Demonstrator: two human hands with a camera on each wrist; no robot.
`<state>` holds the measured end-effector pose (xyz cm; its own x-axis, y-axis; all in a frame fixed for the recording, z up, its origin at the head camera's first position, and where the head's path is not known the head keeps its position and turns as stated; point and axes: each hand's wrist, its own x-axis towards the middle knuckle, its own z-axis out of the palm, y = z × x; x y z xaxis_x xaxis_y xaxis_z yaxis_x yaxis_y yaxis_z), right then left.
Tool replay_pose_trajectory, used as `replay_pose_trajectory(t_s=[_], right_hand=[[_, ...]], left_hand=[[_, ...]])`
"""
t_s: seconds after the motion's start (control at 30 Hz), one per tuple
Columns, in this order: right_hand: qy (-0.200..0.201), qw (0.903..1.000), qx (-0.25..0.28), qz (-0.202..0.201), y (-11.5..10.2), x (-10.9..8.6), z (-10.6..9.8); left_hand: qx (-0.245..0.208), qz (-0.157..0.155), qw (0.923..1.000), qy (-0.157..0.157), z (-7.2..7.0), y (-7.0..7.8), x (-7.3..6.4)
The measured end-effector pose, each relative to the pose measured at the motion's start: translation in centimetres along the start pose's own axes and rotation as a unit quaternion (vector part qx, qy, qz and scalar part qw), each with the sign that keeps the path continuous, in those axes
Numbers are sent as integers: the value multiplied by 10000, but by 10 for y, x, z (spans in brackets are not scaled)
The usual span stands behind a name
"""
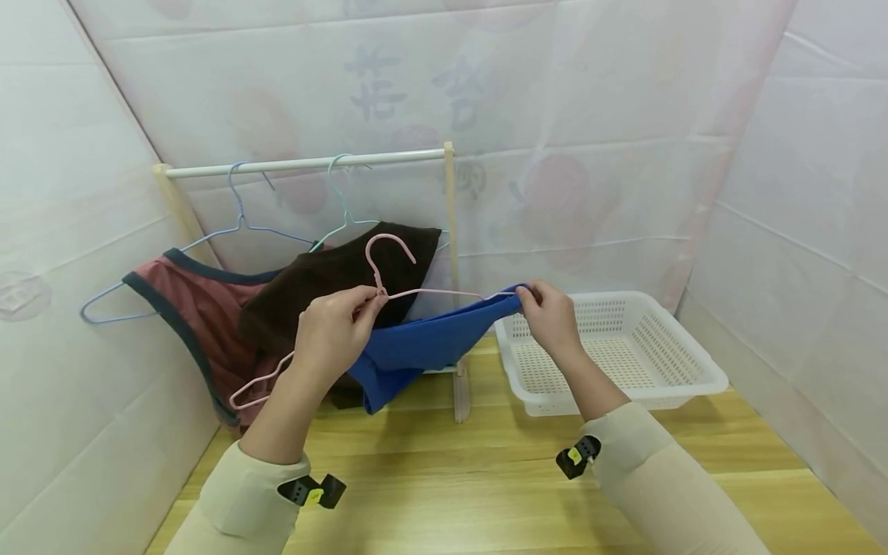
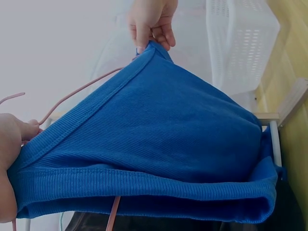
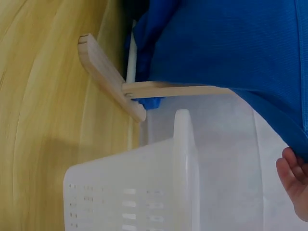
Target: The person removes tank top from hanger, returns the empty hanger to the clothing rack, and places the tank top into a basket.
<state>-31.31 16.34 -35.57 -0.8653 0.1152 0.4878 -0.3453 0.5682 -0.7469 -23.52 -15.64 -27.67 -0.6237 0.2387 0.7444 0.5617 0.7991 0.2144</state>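
Observation:
A pink wire hanger (image 1: 444,291) runs between the two hands, its hook pointing up. My left hand (image 1: 333,331) pinches the hanger just below the hook, along with the edge of a blue ribbed garment (image 1: 423,339). With thumb and fingers, my right hand (image 1: 553,312) pinches the garment's far corner, where the right end of the hanger meets the cloth. The blue garment (image 2: 144,130) is stretched between the hands in the left wrist view and hangs down below them. The hanger's other end sticks out left of my left forearm, outside the cloth.
Behind the hands stands a rack with a white rail (image 1: 298,164). On it hang a reddish garment (image 1: 201,308) on a blue hanger and a dark brown one (image 1: 340,274) on a green hanger. A white plastic basket (image 1: 624,397) sits to the right on the wooden table (image 1: 430,486).

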Motion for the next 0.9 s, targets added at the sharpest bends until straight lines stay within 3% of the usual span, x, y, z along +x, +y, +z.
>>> replay_pose_trajectory(t_s=[0.53, 0.77, 0.9], right_hand=[[-211, 9901, 1202, 688, 9, 4, 2], [-414, 9701, 1963, 1364, 11, 1, 4], [-414, 9597, 2305, 1555, 9, -2, 8]], left_hand=[[-38, -132, 9999, -27, -1, 1, 0], [-167, -265, 9995, 41, -2, 3, 1], [-205, -309, 9993, 17, -1, 6, 1]])
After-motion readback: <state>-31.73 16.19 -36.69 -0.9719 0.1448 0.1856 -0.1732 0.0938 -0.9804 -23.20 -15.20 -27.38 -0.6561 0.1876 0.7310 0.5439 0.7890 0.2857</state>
